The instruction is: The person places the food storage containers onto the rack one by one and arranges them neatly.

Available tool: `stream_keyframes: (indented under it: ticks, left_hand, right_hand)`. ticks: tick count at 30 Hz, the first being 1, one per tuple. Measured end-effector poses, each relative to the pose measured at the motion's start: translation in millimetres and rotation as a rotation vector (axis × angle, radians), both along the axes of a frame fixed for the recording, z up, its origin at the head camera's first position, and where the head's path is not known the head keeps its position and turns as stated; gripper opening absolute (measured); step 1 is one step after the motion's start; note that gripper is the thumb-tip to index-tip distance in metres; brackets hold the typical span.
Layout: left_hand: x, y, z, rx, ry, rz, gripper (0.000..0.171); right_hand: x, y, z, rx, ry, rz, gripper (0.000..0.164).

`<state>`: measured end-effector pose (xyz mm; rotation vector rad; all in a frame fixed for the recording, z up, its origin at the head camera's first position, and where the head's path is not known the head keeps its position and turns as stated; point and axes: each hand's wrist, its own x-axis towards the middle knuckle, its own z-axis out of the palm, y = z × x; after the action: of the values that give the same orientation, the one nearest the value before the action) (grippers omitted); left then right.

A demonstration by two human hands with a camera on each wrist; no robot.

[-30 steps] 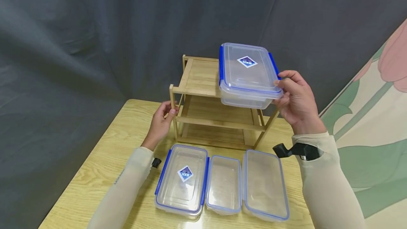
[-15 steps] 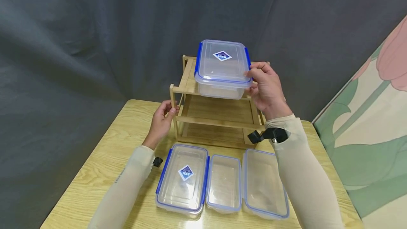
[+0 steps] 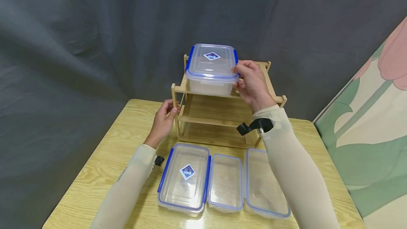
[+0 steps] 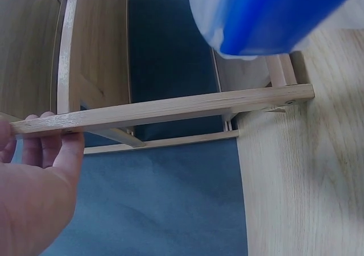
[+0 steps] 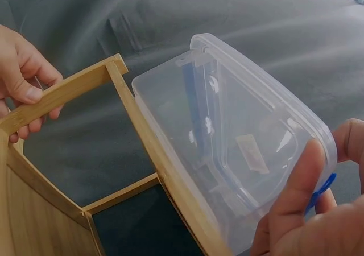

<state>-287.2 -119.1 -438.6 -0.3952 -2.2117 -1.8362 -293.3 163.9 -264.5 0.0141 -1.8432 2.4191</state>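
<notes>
Steady the wooden rack (image 3: 219, 110) with the left hand (image 3: 163, 120), fingers curled around the near left post (image 3: 177, 126), and hold level, at the rack's top shelf (image 3: 268, 78) (contact unclear), the lidded container (image 3: 211, 69) pinched rightward by the right hand (image 3: 252, 87): translucent, blue-clipped, diamond-labelled.

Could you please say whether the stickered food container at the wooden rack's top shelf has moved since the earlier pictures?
Yes: in the head view, the stickered food container has moved left across the wooden rack, from its right half toward its left.
</notes>
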Motion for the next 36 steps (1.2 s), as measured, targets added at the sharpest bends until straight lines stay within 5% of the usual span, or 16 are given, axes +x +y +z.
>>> stream_keyframes:
  ticks: [8, 20, 28, 36]
  left_hand:
    - [15.2, 2.1, 21.0, -0.004, -0.004, 0.006, 0.026]
    - [21.6, -0.6, 23.3, -0.002, -0.022, 0.013, 0.026]
    - [3.5, -3.6, 2.9, 0.005, -0.015, 0.009, 0.028]
    - [0.6, -2.5, -3.7, 0.007, 0.011, -0.017, 0.026]
  right_hand:
    - [-5.0, -7.1, 1.5, -0.012, -0.009, 0.011, 0.014]
    - [-1.0, -2.7, 6.0, 0.014, -0.06, 0.089, 0.015]
    - [7.1, 9.5, 5.8, -0.006, -0.064, 0.119, 0.031]
    - [23.3, 25.5, 0.8, 0.01, -0.024, 0.099, 0.052]
